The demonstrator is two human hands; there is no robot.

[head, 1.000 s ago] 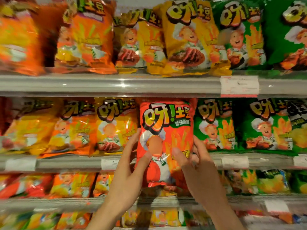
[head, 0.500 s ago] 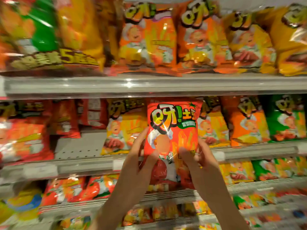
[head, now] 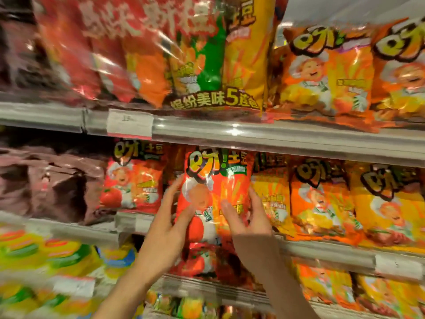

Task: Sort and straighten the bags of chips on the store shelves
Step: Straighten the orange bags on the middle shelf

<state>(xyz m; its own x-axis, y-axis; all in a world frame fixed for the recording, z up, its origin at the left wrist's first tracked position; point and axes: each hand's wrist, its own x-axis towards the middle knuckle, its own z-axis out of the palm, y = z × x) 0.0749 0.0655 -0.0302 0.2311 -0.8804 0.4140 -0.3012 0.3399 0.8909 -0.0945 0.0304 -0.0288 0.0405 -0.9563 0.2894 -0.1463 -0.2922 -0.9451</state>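
Two bare hands hold one glossy red foil bag of chips (head: pixel 213 194) upright in front of the middle shelf rail (head: pixel 322 252). The left hand (head: pixel 170 229) grips the bag's left edge, thumb across the front and fingers stretched up along the side. The right hand (head: pixel 250 224) grips the right edge, thumb on the front and fingers curled round behind.

Just left of the left hand, one matching red bag with a tomato picture (head: pixel 132 180) stands on the same shelf, and beyond it lie dark brown packs (head: pixel 53 183), too blurred to count. Right of the right hand, three bags show in a row: a yellow bag (head: pixel 271 192) touching the held one, an orange bag (head: pixel 319 199), and another yellow bag (head: pixel 388 203).

Above the hands, a large clear multipack (head: pixel 184 54) sits on the upper shelf, with two orange bags (head: pixel 326 72) to its right. A white price label (head: pixel 130 123) is fixed to the upper rail.
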